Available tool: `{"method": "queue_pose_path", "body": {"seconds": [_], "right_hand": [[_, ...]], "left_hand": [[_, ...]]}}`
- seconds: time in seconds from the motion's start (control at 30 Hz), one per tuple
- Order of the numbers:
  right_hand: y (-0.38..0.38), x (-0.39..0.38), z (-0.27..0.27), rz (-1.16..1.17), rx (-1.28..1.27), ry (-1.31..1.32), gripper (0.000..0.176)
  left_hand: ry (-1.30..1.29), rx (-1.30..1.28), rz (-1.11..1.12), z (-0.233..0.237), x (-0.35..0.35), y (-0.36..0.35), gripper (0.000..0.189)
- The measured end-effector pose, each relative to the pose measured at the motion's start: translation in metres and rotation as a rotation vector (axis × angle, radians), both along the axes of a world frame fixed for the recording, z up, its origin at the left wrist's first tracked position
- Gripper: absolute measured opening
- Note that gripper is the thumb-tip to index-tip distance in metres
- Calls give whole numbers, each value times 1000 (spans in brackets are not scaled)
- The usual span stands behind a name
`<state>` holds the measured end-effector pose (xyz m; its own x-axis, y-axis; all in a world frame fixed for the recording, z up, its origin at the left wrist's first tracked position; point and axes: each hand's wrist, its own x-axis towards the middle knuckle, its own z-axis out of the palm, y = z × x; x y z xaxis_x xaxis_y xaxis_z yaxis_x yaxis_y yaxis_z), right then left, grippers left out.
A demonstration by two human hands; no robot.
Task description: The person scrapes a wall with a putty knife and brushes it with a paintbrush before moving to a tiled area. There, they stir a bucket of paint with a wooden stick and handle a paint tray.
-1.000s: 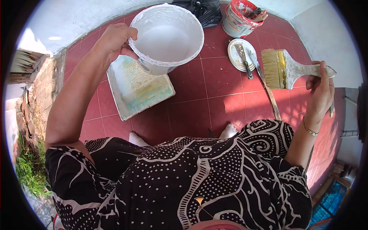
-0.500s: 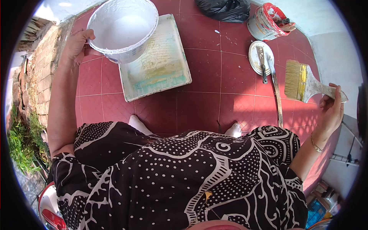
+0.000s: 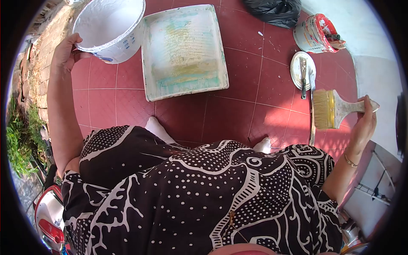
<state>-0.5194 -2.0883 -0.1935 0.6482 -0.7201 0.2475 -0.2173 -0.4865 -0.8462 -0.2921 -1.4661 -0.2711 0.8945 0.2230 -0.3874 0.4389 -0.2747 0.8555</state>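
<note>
My left hand (image 3: 67,53) grips the rim of a white paint bucket (image 3: 121,46), which is coated inside with white paint. Just right of the bucket lies a paint tray (image 3: 185,55), stained white, yellow and green. On the other side, my right hand (image 3: 364,121) is closed around the pale handle of a wide paintbrush (image 3: 329,109). Its bristles point left, over the floor. Beyond the brush, a scraper (image 3: 303,76) rests on a round white lid (image 3: 295,70).
A red-rimmed bucket (image 3: 308,36) with tools inside stands at the upper right, near a black plastic bag (image 3: 274,10). A long thin stick (image 3: 313,123) lies on the red tiled floor (image 3: 233,117). Plants (image 3: 25,144) grow at the left, and a white wall (image 3: 378,68) rises at the right.
The bucket has shifted left, off the paint tray, so more of the tray shows. The brush sits slightly lower in view, still in my right hand. My view has turned a little.
</note>
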Motion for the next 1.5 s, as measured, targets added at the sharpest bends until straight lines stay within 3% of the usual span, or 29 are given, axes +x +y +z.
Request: {"method": "queue_pose_path", "body": {"seconds": [0.13,0.2,0.27,0.33,0.37,0.5,0.67,0.73,0.93,1.03,1.17,1.27,1.37,1.5], "right_hand": [[26,41,-36,428,179,457,19],[45,65,-77,673,22,782,18],[78,92,-167,1011,-394,683,31],[125,110,-191,973,-216,1015,48],[148,114,-204,975,-238,1009,48],[189,98,-246,850,-340,907,49],[179,104,-256,821,-472,880,26],[171,120,-260,773,-505,847,20],[143,168,-234,778,-860,848,21],[129,188,-241,791,-1127,638,22],[134,200,-236,802,-1191,464,22],[150,196,-221,612,-994,492,38],[147,170,-209,467,-791,696,43],[136,117,-206,672,-629,1030,43]], "left_hand": [[-101,-35,85,-10,2,39,16],[-78,-11,92,-7,-3,46,17],[-71,-12,128,-7,-12,59,18],[-69,-12,174,-14,-12,75,18],[-60,-10,197,-19,-14,80,18],[-9,-17,217,-26,-23,84,17],[3,-6,221,-30,-26,91,16],[24,24,227,-33,-24,102,25],[39,-23,195,-38,-17,119,31],[43,-40,170,-29,-17,113,31],[-45,-84,213,-16,-29,79,22],[-49,-99,173,-9,-34,65,24],[-18,-112,158,-10,-33,60,26],[-13,-102,76,-5,-34,56,27]]}}
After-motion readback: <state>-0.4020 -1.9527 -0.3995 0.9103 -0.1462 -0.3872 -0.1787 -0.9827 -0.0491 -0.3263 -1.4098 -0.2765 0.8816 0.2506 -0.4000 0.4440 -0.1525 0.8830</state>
